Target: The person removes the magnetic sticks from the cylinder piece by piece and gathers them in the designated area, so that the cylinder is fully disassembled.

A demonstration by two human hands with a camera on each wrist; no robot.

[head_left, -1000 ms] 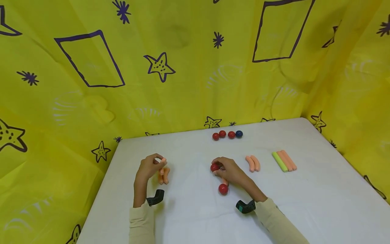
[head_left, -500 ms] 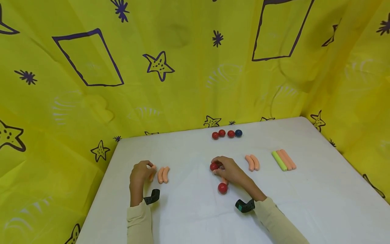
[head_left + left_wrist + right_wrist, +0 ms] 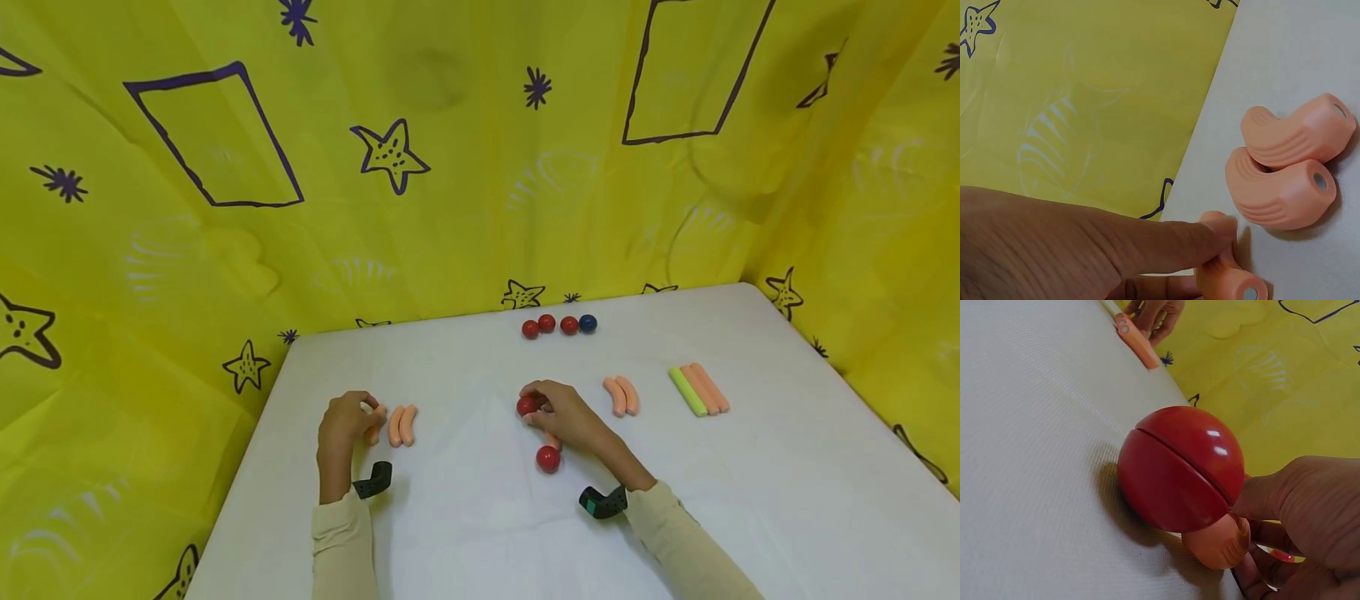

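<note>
At the left of the table in the head view, my left hand [image 3: 347, 425] pinches a curved orange piece [image 3: 1229, 281] between thumb and fingers. A metal dot shows in its end. Just to the right lie two more curved orange pieces [image 3: 402, 426], side by side with their ribbed flanks touching. My right hand [image 3: 572, 414] holds a red ball [image 3: 527, 405] near the table's middle. Under that hand a partly hidden curved orange piece [image 3: 1216, 540] leads toward a second red ball [image 3: 548, 459], which is large in the right wrist view and shows a groove.
At the back stand several balls: red ones [image 3: 547, 323] and a dark blue ball [image 3: 588, 323]. To the right lie two curved orange pieces [image 3: 621, 396], then a green stick [image 3: 687, 391] beside two straight orange sticks [image 3: 705, 388]. Yellow sheeting [image 3: 465, 208] borders the white table [image 3: 480, 533].
My left hand has moved left with its curved orange piece, away from the two lying pieces, and come down near the tabletop. My right hand has stayed at the red ball.
</note>
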